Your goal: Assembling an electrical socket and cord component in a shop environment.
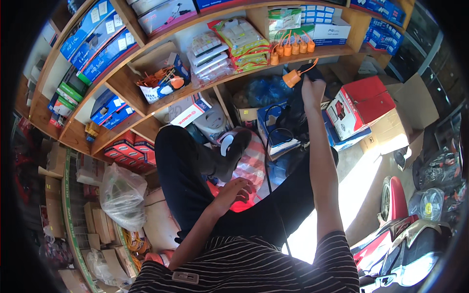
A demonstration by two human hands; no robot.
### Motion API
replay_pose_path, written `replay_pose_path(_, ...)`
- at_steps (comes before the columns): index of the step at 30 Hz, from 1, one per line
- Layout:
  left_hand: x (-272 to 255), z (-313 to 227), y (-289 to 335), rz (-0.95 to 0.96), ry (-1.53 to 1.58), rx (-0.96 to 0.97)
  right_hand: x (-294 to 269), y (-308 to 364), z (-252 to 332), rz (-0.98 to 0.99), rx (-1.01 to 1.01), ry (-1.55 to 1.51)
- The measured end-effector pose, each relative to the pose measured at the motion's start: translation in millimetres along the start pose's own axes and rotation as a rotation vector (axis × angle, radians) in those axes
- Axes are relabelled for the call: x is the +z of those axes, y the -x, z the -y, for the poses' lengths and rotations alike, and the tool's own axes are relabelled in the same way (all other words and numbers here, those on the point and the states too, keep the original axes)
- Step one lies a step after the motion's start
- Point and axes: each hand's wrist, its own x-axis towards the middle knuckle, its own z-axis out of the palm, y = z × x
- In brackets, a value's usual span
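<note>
Dark cloth [313,73] is hanging before the shelf [337,51], held in the right hand's [313,93] closed fingers; an orange lamp holder [291,78] is dangling just beside. The left hand's [236,194] fingers are resting loosely apart. A red-and-white box [344,115] is showing printed lettering; blue boxes [95,49] are bearing white labels.

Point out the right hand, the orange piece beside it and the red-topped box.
Right hand [313,93]: head view, hand's middle.
Orange piece [291,78]: head view, its body.
Red-topped box [349,114]: head view, white side.
</note>
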Motion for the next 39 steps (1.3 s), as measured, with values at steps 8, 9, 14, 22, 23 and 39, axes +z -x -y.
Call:
replay_pose_path(8,-1,7,-2,-0.031,0.071,0.009,15,7,-1,0.121,-0.026,0.012)
replay_pose_path(9,-2,8,-3,-0.04,0.071,0.002,17,7,-2,0.114,0.003,0.03)
replay_pose_path(14,-6,7,-7,-0.043,0.078,-0.013,27,8,-6,0.12,-0.025,0.042)
replay_pose_path(22,-4,6,-6,-0.065,0.12,-0.007,46,10,-13,0.111,-0.047,0.006)
replay_pose_path(23,-2,6,-7,-0.067,0.12,-0.016,47,10,-13,0.152,-0.036,0.002)
replay_pose_path(39,2,-79,-32,-0.036,0.009,0.212,39,16,-18,0.223,-0.034,0.032)
